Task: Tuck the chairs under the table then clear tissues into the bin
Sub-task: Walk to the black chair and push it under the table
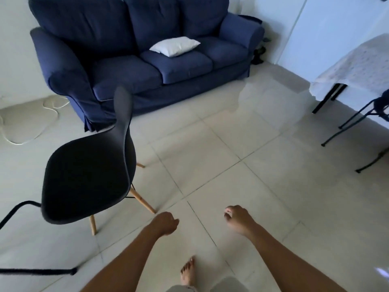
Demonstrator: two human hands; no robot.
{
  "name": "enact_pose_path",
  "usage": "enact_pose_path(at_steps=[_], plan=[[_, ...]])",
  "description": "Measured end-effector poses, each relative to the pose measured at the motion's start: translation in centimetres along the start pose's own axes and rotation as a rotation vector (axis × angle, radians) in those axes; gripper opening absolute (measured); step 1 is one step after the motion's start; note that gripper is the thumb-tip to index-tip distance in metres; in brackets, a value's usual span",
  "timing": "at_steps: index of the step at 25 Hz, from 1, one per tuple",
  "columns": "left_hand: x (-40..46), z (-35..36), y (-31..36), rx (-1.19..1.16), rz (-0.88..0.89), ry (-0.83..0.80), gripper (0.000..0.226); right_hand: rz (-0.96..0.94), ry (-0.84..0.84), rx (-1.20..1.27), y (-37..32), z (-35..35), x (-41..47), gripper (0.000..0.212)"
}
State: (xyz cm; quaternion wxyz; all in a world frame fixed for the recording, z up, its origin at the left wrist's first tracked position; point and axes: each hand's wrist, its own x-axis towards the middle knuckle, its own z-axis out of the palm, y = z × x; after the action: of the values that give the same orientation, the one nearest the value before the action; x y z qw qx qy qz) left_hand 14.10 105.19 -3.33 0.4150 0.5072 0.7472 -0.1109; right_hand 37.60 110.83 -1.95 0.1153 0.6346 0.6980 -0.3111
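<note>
Chair: black moulded-shell chair with light wooden splayed legs; stands on the floor at left, in front of the sofa, well apart from the table; nobody touches it
Table: table draped in a pale patterned cloth, on black legs; at the right edge, only partly in view
Second chair: dark thin-legged metal chair; just beside the table at far right, mostly cut off by the frame; whether it sits under the table cannot be told
Left hand: left hand; held over the floor near the black chair's front leg, apart from it; fingers curled together into a loose fist, holding nothing that shows
Right hand: right hand; held over bare tiles, well apart from both chairs; fingers curled inward, close together; whether something small sits in the grip cannot be told
Floor: pale grey square tiles with dark grout lines; a bare foot stands on them between the forearms
Sofa: dark blue fabric three-seat sofa; against the far wall; a white square cushion lies on its middle seat
Cable: pale cord; looped on the floor left of the sofa
</note>
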Motion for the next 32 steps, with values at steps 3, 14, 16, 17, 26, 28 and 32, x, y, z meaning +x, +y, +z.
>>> enact_pose_path(at_steps=[3,14,16,17,26,28,32], plan=[[2.7,-4.6,1.5,-0.07,-0.073,0.044,0.046,-0.079,-0.021,-0.047,-2.0,-4.1,5.9,0.036],[7.4,-12.2,4.7,-0.647,-0.431,0.402,0.034,-0.646,-0.152,-0.322,-12.8,-17.5,25.1,0.036],[6.9,-13.6,5.7,-0.7,-0.481,0.529,0.03,-0.777,-0.157,-0.318,-16.2,-19.7,27.3,0.035],[6.6,-14.3,6.1,-0.735,-0.498,0.604,0.028,-0.833,-0.156,-0.311,-18.1,-20.7,28.1,0.035],[4.9,-21.9,5.8,-0.965,-0.742,1.383,0.028,-1.185,-0.184,-0.076,-36.4,-24.9,31.6,0.034],[5.3,-23.5,5.5,-0.99,-0.766,1.422,0.039,-1.241,-0.191,-0.017,-39.9,-25.0,31.8,0.034],[6.5,-25.9,5.5,-0.805,-0.817,1.398,0.059,-1.433,-0.273,-0.109,-44.9,-24.5,32.6,0.049]])
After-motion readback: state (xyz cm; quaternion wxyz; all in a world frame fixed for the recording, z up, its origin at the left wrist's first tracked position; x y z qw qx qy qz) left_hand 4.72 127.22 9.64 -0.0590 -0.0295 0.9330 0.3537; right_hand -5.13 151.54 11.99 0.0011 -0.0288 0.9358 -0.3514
